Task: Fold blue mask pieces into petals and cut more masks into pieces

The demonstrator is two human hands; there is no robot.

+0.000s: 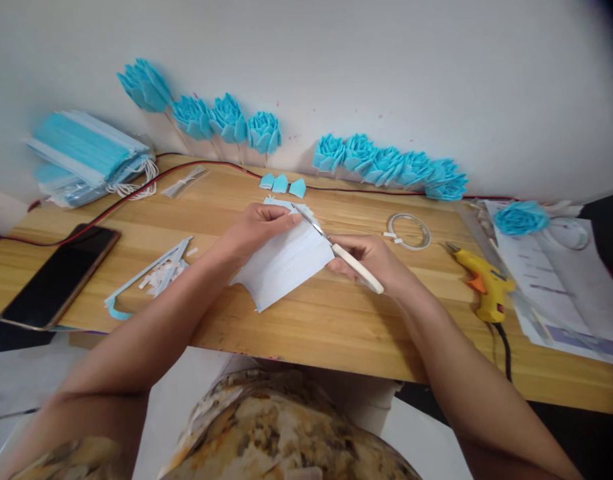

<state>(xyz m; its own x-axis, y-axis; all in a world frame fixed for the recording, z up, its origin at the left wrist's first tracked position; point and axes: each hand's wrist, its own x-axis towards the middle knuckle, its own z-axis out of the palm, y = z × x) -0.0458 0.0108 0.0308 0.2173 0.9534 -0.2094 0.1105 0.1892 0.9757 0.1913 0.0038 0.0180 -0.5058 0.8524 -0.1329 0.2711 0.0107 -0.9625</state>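
Note:
My left hand [266,227] pinches the upper left of a white sheet of mask fabric [291,263] over the middle of the table. In my right hand [363,257] is a pair of scissors [355,267] with white handles. Their blades lie along the sheet's top right edge, close to my left fingertips. Whether the blades are apart is hard to make out. Just beyond the sheet, three small blue cut pieces [281,184] lie in a row.
Blue fabric flowers [229,119] on sticks lean along the wall. Stacked face masks [89,150], a phone [61,277] and white scraps [161,273] are at left. A tape roll [409,231], a yellow glue gun [486,287] and papers [566,280] lie at right. A red-black cable [186,164] crosses the back.

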